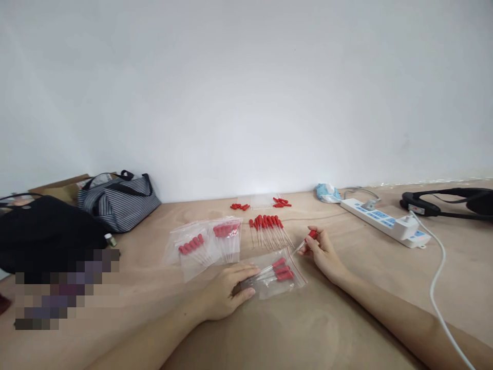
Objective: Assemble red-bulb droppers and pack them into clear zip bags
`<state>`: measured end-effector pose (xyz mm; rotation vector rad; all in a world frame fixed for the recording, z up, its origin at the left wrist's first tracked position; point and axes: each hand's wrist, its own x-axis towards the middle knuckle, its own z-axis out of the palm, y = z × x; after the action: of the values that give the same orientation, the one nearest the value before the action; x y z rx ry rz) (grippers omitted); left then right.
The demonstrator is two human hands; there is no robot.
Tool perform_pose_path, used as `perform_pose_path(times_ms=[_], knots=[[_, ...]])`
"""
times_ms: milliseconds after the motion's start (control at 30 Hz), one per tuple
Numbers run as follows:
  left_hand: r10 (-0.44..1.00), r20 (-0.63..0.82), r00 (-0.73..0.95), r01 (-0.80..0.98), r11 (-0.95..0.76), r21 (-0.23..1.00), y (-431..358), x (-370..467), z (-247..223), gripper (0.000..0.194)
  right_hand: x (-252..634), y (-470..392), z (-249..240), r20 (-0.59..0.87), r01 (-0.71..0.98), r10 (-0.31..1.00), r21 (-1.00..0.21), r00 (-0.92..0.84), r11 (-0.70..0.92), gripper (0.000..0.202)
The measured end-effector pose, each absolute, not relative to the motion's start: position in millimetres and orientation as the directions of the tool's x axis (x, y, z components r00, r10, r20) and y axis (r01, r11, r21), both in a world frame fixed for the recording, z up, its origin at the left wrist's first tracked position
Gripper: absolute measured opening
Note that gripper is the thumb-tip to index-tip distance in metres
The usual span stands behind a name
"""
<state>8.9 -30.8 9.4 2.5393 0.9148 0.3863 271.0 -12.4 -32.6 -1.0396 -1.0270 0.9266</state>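
My right hand point(321, 252) is closed on a glass dropper with a red rubber bulb point(313, 234). The dropper's thin tube slants down left to the mouth of a clear zip-lock bag point(269, 293). Inside that bag lie several droppers point(283, 270), their red bulbs toward the opening at the right. My left hand point(225, 290) grips the bag's left end, fingers above and thumb lower down. Behind the bag, a row of loose droppers point(269, 228) lies with bulbs pointing to the wall. Two filled zip-lock bags point(204, 257) lie flat to the left.
Loose red bulbs point(239, 207) lie beside clear plastic by the wall. At right are a crumpled blue mask point(327, 193), a white power strip point(379, 221) with a trailing cable point(442, 262), and a black headset point(439, 203). A striped bag point(123, 203) and black bag point(50, 236) stand left.
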Motion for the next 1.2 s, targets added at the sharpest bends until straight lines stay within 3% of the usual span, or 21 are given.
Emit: perform_pose_path(times_ms=[200,500,633,800,967,1200], knots=[[0.655,0.119,0.746,0.540,-0.699,0.469,-31,8,8,0.038,266,-24,-33,0.195,-0.157,0.963,-0.962,0.187,0.225,0.045],[0.650,0.123,0.750,0.535,-0.705,0.467,-31,8,9,0.039,267,-30,-34,0.101,-0.205,0.968,-0.967,0.229,0.149,0.049],[0.664,0.124,0.738,0.549,-0.696,0.464,-31,9,10,0.038,262,-30,-35,0.104,-0.163,0.985,-0.979,0.136,0.126,0.048],[0.674,0.093,0.733,0.577,-0.688,0.440,-32,9,11,0.039,257,-31,-35,0.124,0.010,0.985,-0.992,-0.124,0.126,0.039],[0.673,0.093,0.734,0.572,-0.686,0.450,-32,9,12,0.040,261,-33,-28,0.049,0.080,0.945,-0.994,-0.322,0.078,0.035],[0.682,0.077,0.727,0.589,-0.678,0.439,-34,12,19,0.040,258,-24,-36,0.103,0.044,0.964,-0.992,-0.245,0.117,0.030]])
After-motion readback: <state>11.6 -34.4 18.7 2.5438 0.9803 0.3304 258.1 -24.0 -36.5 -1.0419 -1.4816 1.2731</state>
